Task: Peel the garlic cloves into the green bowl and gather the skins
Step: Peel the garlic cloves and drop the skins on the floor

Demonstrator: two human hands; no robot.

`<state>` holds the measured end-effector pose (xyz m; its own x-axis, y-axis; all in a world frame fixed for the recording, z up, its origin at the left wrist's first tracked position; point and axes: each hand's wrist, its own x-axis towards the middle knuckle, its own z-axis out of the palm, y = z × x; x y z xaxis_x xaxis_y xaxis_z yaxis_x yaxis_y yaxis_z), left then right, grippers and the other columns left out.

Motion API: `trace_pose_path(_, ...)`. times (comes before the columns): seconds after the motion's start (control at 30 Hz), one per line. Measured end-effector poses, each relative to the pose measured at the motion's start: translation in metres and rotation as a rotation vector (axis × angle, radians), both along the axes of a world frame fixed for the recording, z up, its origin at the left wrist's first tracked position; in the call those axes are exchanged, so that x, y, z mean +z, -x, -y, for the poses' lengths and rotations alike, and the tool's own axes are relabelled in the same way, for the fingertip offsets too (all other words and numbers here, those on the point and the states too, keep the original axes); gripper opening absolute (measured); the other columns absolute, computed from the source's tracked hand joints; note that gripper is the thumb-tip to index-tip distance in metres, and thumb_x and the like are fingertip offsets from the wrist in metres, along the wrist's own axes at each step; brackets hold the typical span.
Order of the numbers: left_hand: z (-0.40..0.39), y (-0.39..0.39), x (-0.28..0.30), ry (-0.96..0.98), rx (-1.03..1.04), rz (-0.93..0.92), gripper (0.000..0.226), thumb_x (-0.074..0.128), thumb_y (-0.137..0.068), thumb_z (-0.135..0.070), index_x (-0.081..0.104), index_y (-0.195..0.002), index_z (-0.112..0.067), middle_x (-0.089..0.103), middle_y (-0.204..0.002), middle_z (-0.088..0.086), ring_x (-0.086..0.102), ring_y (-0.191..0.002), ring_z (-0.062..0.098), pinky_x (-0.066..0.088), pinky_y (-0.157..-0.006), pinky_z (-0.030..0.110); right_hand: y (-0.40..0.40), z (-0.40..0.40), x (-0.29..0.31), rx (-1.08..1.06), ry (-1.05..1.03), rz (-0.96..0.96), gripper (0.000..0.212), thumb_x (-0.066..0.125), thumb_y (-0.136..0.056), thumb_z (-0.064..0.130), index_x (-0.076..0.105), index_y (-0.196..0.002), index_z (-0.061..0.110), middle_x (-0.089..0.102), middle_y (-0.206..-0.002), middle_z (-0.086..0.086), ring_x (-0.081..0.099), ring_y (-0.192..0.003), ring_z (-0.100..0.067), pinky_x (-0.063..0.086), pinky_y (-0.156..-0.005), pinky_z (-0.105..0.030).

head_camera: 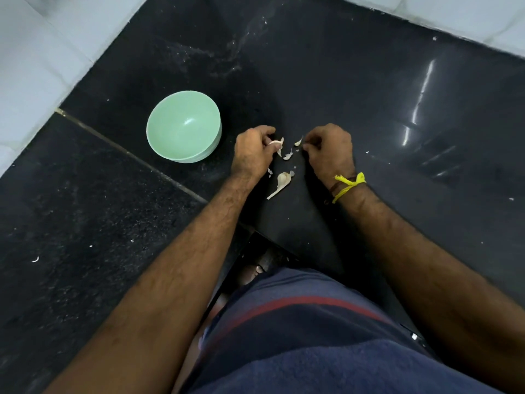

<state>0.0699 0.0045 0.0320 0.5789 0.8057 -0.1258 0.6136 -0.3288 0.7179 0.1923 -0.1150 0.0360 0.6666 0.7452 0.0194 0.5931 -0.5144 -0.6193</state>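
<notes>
An empty pale green bowl [184, 126] stands on the black stone counter [312, 81], left of my hands. My left hand [253, 152] pinches a garlic clove [275, 143] with skin hanging off it. My right hand [329, 150] is closed, its fingertips holding a strip of garlic skin [298, 142] just right of the clove. Loose skin pieces [287, 156] lie between the hands. Another garlic clove with a long tail [282, 180] rests on the counter nearer to me, between my wrists.
White tiled wall [34, 52] borders the counter at left and at the top right. A seam [127, 153] runs diagonally across the stone. The counter's front edge [272, 243] is just before my body. Small white flecks dot the surface.
</notes>
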Motion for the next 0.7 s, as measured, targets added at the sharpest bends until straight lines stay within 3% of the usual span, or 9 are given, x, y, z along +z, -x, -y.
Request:
trace_pose_path(0.1,0.005,0.006,-0.003,-0.006,0.013,0.093,0.052,0.083,-0.078,-0.010,0.067,-0.128,-0.016,0.063,-0.092,-0.004,0.055,-0.066,0.000,0.051,-0.073,0.013,0.006,0.003,0.000,0.117,0.020,0.000,0.015,0.073,-0.085,0.018,0.076,-0.099,0.014,0.064,-0.096,-0.007,0.060,-0.090,-0.022,0.040,-0.077,-0.022)
trace_pose_path(0.2,0.015,0.013,-0.006,-0.060,0.039,0.165,0.047,0.086,-0.075,-0.008,0.069,-0.118,-0.016,0.061,-0.103,0.000,0.059,-0.076,0.000,0.051,-0.074,0.010,0.011,-0.002,0.000,0.206,0.049,-0.010,0.019,0.076,-0.084,0.025,0.076,-0.101,0.015,0.064,-0.096,-0.007,0.060,-0.090,-0.022,0.045,-0.076,-0.029)
trace_pose_path(0.3,0.024,0.017,-0.008,-0.081,-0.016,0.171,0.040,0.090,-0.068,-0.008,0.075,-0.104,-0.015,0.063,-0.102,0.002,0.059,-0.079,0.000,0.050,-0.073,0.008,0.011,-0.010,-0.003,0.233,0.082,0.036,0.016,0.072,-0.086,0.023,0.077,-0.099,0.015,0.064,-0.095,-0.009,0.060,-0.090,-0.026,0.045,-0.075,-0.032)
trace_pose_path(0.47,0.011,-0.002,-0.003,-0.118,-0.069,0.091,0.019,0.083,-0.077,-0.005,0.079,-0.095,-0.011,0.065,-0.093,0.003,0.065,-0.080,0.013,0.057,-0.079,0.031,0.000,-0.034,-0.003,0.226,0.114,0.064,0.016,0.068,-0.086,0.018,0.078,-0.097,0.012,0.066,-0.095,-0.013,0.061,-0.091,-0.032,0.044,-0.075,-0.034)
trace_pose_path(0.6,0.000,-0.015,0.004,-0.157,-0.073,0.048,0.010,0.078,-0.082,-0.008,0.079,-0.091,-0.011,0.066,-0.093,0.003,0.064,-0.084,0.015,0.055,-0.081,0.031,-0.010,-0.047,0.002,0.199,0.092,0.027,0.016,0.068,-0.086,0.014,0.076,-0.100,0.010,0.070,-0.099,-0.012,0.064,-0.094,-0.031,0.052,-0.082,-0.038)
trace_pose_path(0.7,0.000,-0.006,-0.002,-0.170,-0.049,0.039,0.017,0.076,-0.082,-0.005,0.079,-0.097,-0.014,0.069,-0.095,0.001,0.067,-0.087,0.016,0.057,-0.082,0.036,-0.010,-0.036,0.002,0.144,0.030,-0.029,0.017,0.073,-0.082,0.015,0.076,-0.099,0.013,0.072,-0.096,-0.007,0.066,-0.091,-0.023,0.052,-0.083,-0.031)
